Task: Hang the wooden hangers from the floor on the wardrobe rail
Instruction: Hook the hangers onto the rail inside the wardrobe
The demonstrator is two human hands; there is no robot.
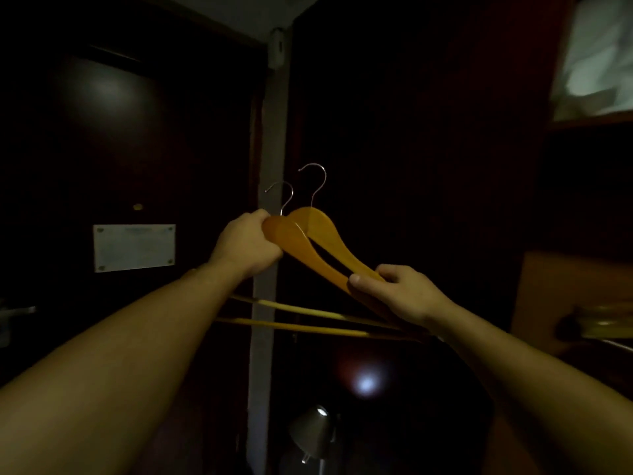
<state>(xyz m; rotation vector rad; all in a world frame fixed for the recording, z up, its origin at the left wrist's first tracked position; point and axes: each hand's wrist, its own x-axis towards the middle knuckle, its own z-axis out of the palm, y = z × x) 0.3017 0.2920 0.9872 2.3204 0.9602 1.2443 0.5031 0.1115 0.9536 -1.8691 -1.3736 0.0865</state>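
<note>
Your left hand [247, 244] has a closed grip on the two wooden hangers [310, 240] near their hooks [317, 181]; your right hand [399, 292] pinches their lower arm ends.

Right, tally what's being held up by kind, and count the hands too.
Wooden hangers: 2
Metal hooks: 2
Hands, left and right: 2
Total: 6
</note>
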